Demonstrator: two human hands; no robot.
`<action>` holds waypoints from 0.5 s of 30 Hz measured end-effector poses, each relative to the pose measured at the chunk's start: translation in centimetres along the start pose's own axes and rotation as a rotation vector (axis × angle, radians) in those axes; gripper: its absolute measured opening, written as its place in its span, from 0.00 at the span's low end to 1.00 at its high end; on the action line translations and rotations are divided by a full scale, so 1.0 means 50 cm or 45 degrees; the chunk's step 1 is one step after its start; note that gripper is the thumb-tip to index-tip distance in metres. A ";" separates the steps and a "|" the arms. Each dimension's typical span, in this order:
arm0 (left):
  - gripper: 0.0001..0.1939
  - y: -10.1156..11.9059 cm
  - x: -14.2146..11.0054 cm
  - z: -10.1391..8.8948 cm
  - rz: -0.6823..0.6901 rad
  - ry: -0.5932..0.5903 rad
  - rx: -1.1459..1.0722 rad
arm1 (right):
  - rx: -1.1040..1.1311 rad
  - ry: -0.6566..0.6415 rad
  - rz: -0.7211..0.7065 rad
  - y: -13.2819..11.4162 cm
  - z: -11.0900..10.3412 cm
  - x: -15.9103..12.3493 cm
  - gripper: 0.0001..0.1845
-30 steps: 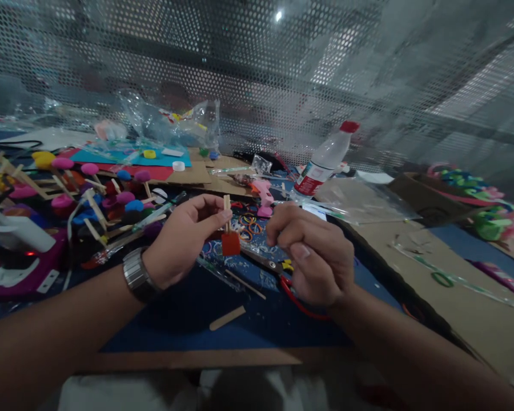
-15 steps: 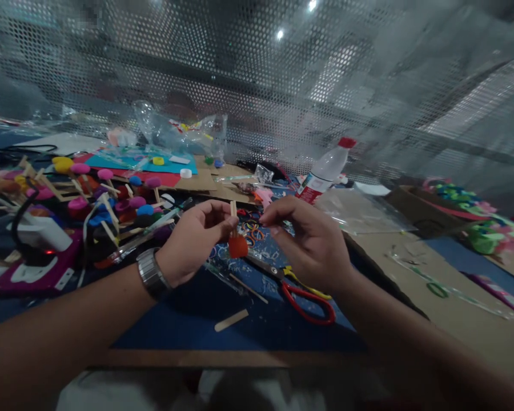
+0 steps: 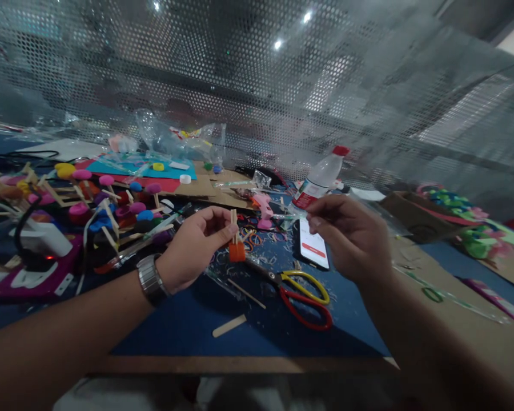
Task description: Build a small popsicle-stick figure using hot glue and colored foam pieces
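Note:
My left hand (image 3: 195, 242), with a metal watch (image 3: 151, 278) on its wrist, pinches wooden craft sticks (image 3: 233, 218) held upright between thumb and fingers. An orange piece (image 3: 237, 252) sits at the lower end of these sticks. To the right, apart from the sticks, my right hand (image 3: 353, 237) is raised with thumb and fingertips closed together; whatever they may hold is too small to make out. A phone (image 3: 312, 244) with a lit screen lies just left of that hand. Red-and-yellow-handled scissors (image 3: 305, 307) rest below and between both hands.
Many colourful pieces with wooden sticks (image 3: 111, 211) crowd the left side, behind a purple power strip (image 3: 29, 277). A bottle with a red cap (image 3: 323, 178) leans in view at the back. One loose craft stick (image 3: 229, 326) lies near the table's front edge.
My right hand has moved to the right, away from the craft sticks, so the phone now shows. My left hand keeps its hold in nearly the same place.

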State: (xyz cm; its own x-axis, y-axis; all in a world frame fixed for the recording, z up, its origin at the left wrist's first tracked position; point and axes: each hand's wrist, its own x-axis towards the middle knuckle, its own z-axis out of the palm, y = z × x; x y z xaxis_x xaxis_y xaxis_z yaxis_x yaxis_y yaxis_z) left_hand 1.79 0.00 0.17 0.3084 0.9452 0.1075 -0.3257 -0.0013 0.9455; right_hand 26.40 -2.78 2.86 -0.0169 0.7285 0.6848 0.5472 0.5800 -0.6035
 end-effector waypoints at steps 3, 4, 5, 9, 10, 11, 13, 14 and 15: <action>0.12 -0.002 0.000 -0.002 0.039 -0.022 0.043 | 0.010 0.037 0.056 0.006 -0.008 -0.003 0.07; 0.12 -0.002 0.000 -0.003 0.055 -0.020 0.066 | 0.021 0.072 0.079 0.008 -0.011 -0.001 0.07; 0.12 -0.001 0.000 -0.003 0.071 -0.014 0.095 | 0.037 0.121 0.103 0.011 -0.014 0.003 0.06; 0.11 0.006 -0.002 -0.002 0.094 -0.015 0.233 | 0.200 0.349 0.173 0.040 -0.032 0.035 0.07; 0.11 0.008 -0.002 -0.001 0.093 -0.024 0.250 | 0.258 0.433 0.178 0.051 -0.037 0.044 0.08; 0.11 0.009 -0.003 -0.001 0.094 -0.031 0.259 | 0.286 0.482 0.213 0.064 -0.042 0.052 0.10; 0.11 0.010 -0.003 -0.002 0.109 -0.039 0.262 | 0.281 0.474 0.285 0.090 -0.049 0.063 0.10; 0.11 0.009 -0.002 -0.003 0.118 -0.038 0.264 | 0.257 0.445 0.307 0.102 -0.050 0.066 0.09; 0.11 0.008 -0.002 -0.004 0.124 -0.036 0.268 | 0.228 0.395 0.334 0.112 -0.050 0.066 0.09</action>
State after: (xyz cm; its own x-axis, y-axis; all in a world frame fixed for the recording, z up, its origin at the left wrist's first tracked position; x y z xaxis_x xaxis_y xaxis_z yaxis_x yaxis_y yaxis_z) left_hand 1.47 -0.04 0.49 0.3103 0.9278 0.2070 -0.1623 -0.1628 0.9732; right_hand 31.49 1.96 2.78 0.3699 0.7318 0.5725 0.3453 0.4637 -0.8159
